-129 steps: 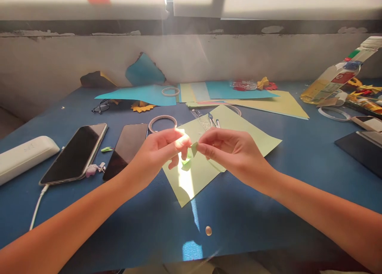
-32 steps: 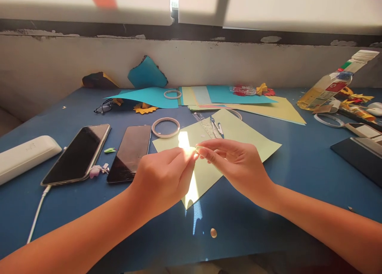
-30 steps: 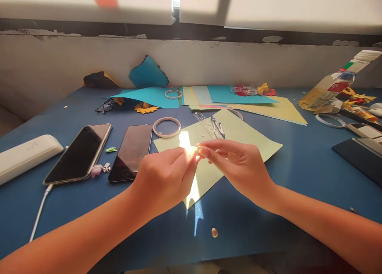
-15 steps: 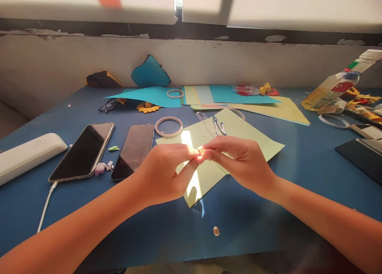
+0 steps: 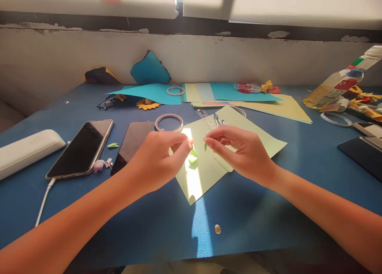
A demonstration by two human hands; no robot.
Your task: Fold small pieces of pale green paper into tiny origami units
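Head view: the small green piece (image 5: 205,146) looks narrow and leaf-like, above the pale green sheet (image 5: 205,178). My right hand (image 5: 243,154) pinches its top between thumb and fingertips; it points downward, long axis near upright. My left hand's (image 5: 167,158) fingertips press together, contents unclear.

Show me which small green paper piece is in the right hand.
The upright sliver pinched at the right hand's fingertips. The second piece is over the green sheet; the third lies between the phones.
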